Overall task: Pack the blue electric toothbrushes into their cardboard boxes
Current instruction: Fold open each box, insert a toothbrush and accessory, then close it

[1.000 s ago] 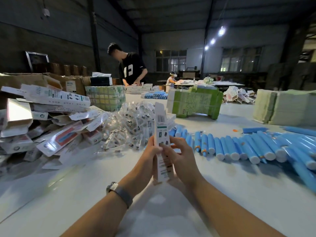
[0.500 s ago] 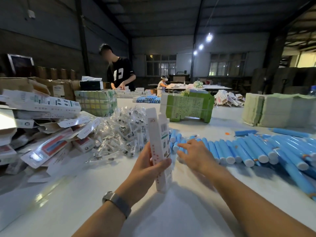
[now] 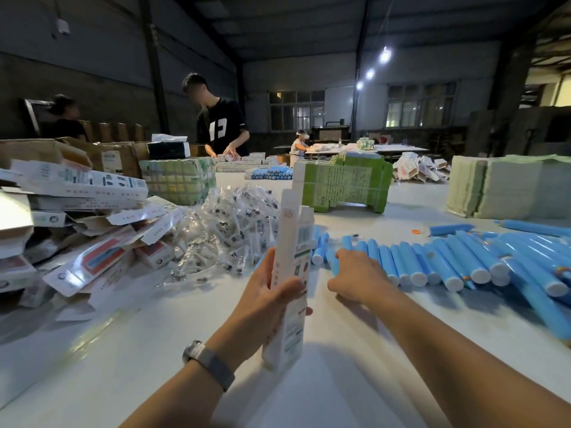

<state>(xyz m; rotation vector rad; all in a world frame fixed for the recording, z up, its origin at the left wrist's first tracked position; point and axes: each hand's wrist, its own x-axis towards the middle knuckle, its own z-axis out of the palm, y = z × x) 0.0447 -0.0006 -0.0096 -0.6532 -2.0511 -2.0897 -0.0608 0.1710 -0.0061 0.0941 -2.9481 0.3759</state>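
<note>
My left hand (image 3: 272, 291) grips a tall white cardboard box (image 3: 293, 242) and holds it upright on the white table (image 3: 160, 350), its top flap open. Just to its right, my right hand (image 3: 355, 279) lies over the near end of a row of blue electric toothbrushes (image 3: 438, 264), with its fingers curled round one blue toothbrush (image 3: 332, 262) at the left end of the row. The row runs on to the right edge of the view, white caps facing me.
A heap of flat and folded white boxes (image 3: 77, 211) fills the left. Clear bagged brush heads (image 3: 228, 230) lie behind my left hand. Green bundles (image 3: 343, 183), a pale stack (image 3: 506, 186) and people working stand farther back.
My right hand left the box and reached right to the blue toothbrushes, closing its fingers on one. My left hand kept the box upright.
</note>
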